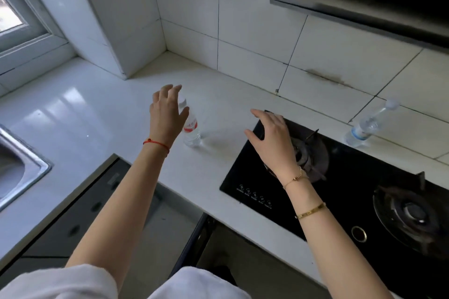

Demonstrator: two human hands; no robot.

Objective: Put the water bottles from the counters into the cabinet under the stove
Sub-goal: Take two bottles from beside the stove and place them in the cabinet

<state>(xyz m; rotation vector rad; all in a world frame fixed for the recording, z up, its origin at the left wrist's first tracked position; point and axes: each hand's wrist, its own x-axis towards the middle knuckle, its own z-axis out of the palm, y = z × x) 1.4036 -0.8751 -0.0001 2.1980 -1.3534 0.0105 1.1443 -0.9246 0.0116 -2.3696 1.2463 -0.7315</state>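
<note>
Two bottles on the counter [97, 109], both upright, both clear with white caps. Red-labelled bottle [192, 128] at about 10 o'clock from the stove [340, 189], standing on bare white surface well clear of the burners, probably so as to be easy to take from the front. Left hand [167, 114] spread wide just in front of that bottle, fingers [173, 88] splayed above and around the cap, thumb at the label; nothing gripped yet, and contact with the plastic cannot be told, since the palm hides the neck. Open like that most likely to wrap the neck from above.

Right hand [272, 138] also open and empty, hanging over the near-left burner [308, 150] at the stove's 9 o'clock edge, fingers loosely curled, touching nothing that can be seen. Seemingly held ready, or for balance.

Blue-labelled bottle [364, 126] at about 1 o'clock from the stove, close to the tiled wall [255, 31], well apart from either hand. Awaiting its turn, presumably.

Cabinet [243, 257] below the stove at 6 o'clock, dark opening showing under the counter edge, apparently open to receive both; inside too dim to read.
</note>
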